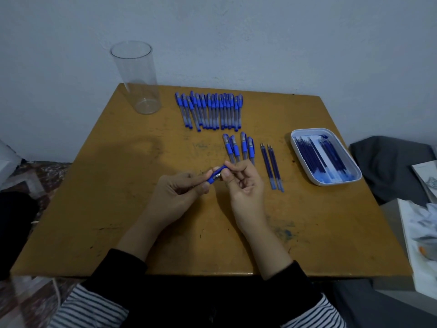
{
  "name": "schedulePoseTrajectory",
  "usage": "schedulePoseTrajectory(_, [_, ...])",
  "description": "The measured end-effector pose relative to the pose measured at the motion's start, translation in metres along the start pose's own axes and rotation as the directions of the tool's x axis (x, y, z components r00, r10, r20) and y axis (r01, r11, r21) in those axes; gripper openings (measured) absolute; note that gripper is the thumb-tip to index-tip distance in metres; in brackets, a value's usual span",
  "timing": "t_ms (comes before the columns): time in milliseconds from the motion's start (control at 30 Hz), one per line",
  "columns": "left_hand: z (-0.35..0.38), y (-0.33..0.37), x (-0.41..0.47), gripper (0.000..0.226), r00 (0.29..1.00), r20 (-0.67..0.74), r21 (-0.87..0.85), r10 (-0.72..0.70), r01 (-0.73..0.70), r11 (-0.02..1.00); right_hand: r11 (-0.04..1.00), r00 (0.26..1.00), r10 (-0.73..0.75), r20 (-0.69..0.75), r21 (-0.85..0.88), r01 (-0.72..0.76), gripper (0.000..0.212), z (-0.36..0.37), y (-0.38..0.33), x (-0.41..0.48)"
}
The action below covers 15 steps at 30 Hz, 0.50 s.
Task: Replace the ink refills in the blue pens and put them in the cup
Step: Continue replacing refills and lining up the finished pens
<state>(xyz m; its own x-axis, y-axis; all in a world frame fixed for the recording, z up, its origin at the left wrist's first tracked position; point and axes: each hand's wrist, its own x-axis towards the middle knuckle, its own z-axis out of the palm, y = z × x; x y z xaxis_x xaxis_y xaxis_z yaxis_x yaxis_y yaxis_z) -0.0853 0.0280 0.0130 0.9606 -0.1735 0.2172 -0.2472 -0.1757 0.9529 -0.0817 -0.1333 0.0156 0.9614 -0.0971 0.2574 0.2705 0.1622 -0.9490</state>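
Blue pen gripped in both hands above mid-table.
Left hand pinches its near end and right hand its far end, the axis slanting near-left to far-right. Beyond are four pens, loose refills and the pen row. The cup stands far-left, on the left hand's side.
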Motion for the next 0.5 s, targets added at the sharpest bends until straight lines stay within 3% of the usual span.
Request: schedulePoseTrajectory(500, [-0.0026, 0.0003, 0.0032, 0.031, 0.999, 0.051, -0.029, -0.014, 0.015, 0.999, 0.999, 1.000, -0.007, -0.015, 0.053, 0.008, 0.017, -0.0011, 0.0058, 0.0033])
